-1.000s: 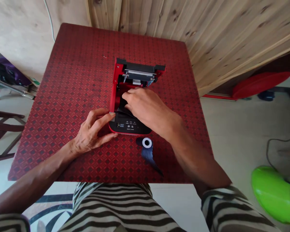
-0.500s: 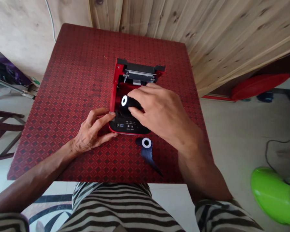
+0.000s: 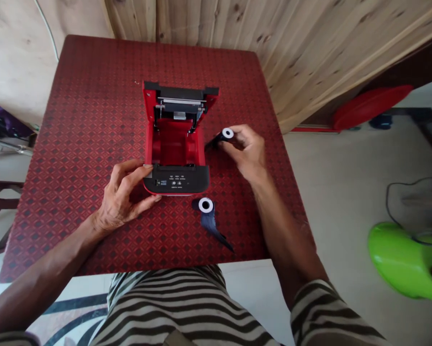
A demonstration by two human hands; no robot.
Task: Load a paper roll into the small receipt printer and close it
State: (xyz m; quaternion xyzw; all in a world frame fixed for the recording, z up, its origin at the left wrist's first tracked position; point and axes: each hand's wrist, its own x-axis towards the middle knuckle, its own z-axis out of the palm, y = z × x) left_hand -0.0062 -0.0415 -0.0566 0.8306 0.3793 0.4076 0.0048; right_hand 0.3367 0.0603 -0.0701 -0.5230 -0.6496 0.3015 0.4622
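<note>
A red and black label printer (image 3: 197, 179) stands on the table with its lid raised, and its red inner bay shows no roll. My left hand (image 3: 120, 197) is closed about its front left corner, fingers on the top edge and thumb low at the front. To the right of the printer, my right hand (image 3: 250, 151) pinches a black ribbon roll (image 3: 227, 134) with a white core. A loose tail of ribbon trails from this roll toward the printer's side. Nearer to me lies a second ribbon roll (image 3: 206, 205), its dark blue ribbon partly unwound toward the front edge.
A red patterned cloth covers the table (image 3: 93, 105). Behind it rises a wooden plank wall (image 3: 216, 24). On the floor at the right is a bright green plastic object (image 3: 396, 259) with a dark cable nearby. Dark wooden furniture (image 3: 3, 197) stands at the left.
My right hand has lifted the black ribbon roll out of the printer's bay and moved it to the right. My left hand keeps its hold on the printer's corner. The view has shifted slightly.
</note>
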